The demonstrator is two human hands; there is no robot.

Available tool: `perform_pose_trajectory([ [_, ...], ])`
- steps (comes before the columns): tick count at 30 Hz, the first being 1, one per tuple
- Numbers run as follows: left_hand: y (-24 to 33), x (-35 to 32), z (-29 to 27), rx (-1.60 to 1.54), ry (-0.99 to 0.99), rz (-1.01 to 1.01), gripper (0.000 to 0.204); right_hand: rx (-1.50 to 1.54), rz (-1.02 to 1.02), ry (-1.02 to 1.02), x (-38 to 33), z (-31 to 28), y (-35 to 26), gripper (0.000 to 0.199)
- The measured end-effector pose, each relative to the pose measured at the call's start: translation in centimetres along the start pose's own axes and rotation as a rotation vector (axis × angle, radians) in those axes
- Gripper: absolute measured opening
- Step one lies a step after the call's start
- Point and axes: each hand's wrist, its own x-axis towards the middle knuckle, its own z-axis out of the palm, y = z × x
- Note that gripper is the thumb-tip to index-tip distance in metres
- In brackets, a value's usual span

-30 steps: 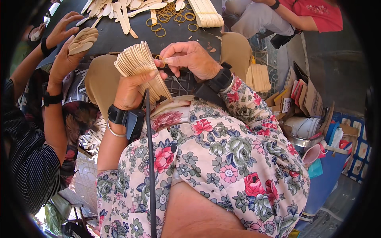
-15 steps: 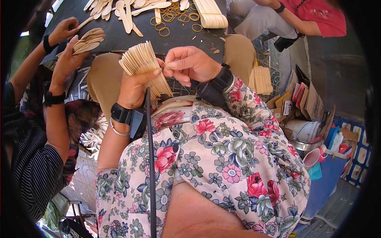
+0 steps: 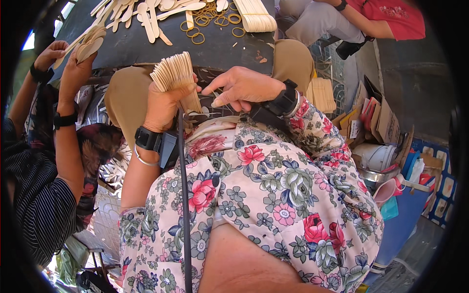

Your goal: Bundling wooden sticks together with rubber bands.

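Bundle of wooden sticks (image 3: 175,78) fanned out over the lap, near the dark table (image 3: 146,49).
Left hand (image 3: 163,105) is wrapped tight around it; right hand (image 3: 242,88) sits loosely open, fingertips touching the sticks.

Craft workshop — wooden spoons (image 3: 146,14), rubber bands (image 3: 215,19) strewn on table (image 3: 146,46).
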Motion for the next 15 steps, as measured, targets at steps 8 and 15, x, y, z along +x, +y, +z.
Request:
perform_pose_trajectory([
  [8,1.3,0.2,1.2,0.665,0.222,0.391,0.028,-0.61,-0.369,0.576,-1.4,-0.3,-3.0,0.077],
  [15,4.8,0.0,2.5,1.255,0.336,0.809,0.03,-0.825,-0.698,0.739,-0.8,1.8,-6.2,0.086],
])
